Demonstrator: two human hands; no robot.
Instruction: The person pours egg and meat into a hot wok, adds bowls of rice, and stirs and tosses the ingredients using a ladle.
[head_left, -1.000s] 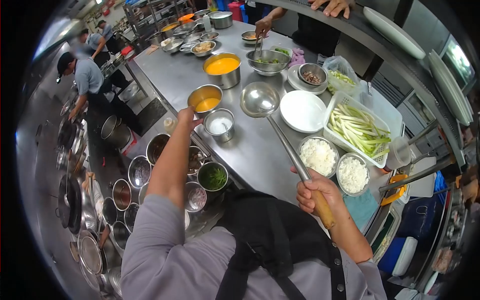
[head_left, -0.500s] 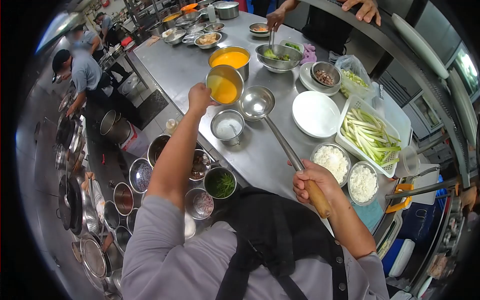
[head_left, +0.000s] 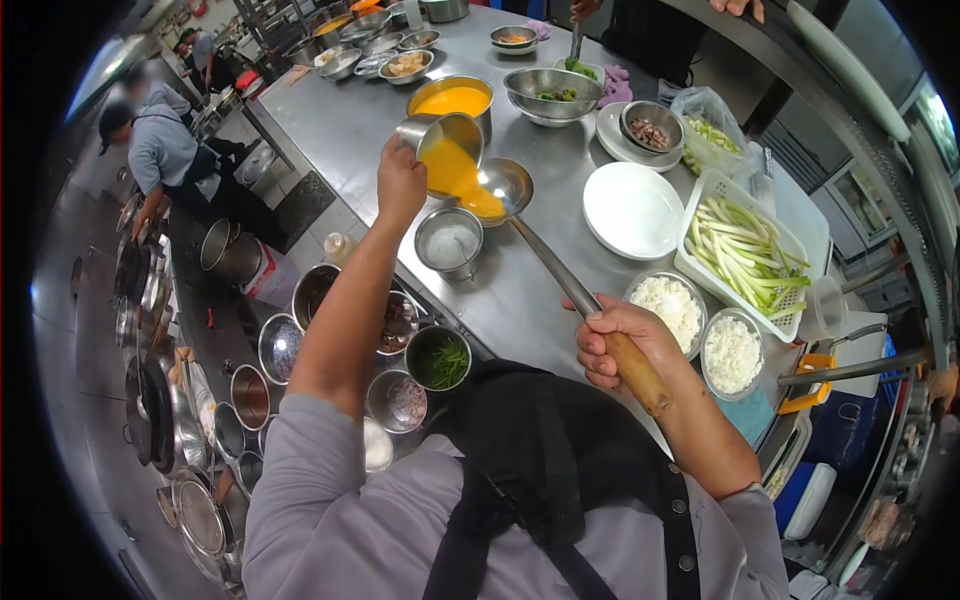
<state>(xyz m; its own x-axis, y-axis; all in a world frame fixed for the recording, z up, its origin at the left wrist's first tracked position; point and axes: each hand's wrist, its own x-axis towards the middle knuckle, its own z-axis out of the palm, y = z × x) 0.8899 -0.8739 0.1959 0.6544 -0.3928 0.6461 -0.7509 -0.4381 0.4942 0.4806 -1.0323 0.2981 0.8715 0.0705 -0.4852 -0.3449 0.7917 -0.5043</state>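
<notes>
My left hand (head_left: 402,182) is closed around a small metal pot (head_left: 418,128), tipped to the right. Orange liquid (head_left: 455,172) streams from its rim into the bowl of a large ladle (head_left: 550,248). The fingers of my right hand (head_left: 628,345) wrap the ladle's wooden handle, and its metal bowl is held over the table. Just behind the small pot stands a bigger pot (head_left: 485,118) of the same orange liquid. In front of the ladle bowl is a small metal container (head_left: 450,264) with something whitish inside.
A white plate (head_left: 630,210), a basket (head_left: 700,262) of cut green stalks and two bowls of white rice-like food (head_left: 668,305) are on the right. A colander (head_left: 520,90) holds greens. A co-worker's hand (head_left: 585,10) is across the table; another person (head_left: 165,150) stands left.
The small pot has tipped further right, and orange liquid now runs into the ladle bowl, which was bare before. The ladle bowl has shifted slightly left. The co-worker's tongs have moved off the colander.
</notes>
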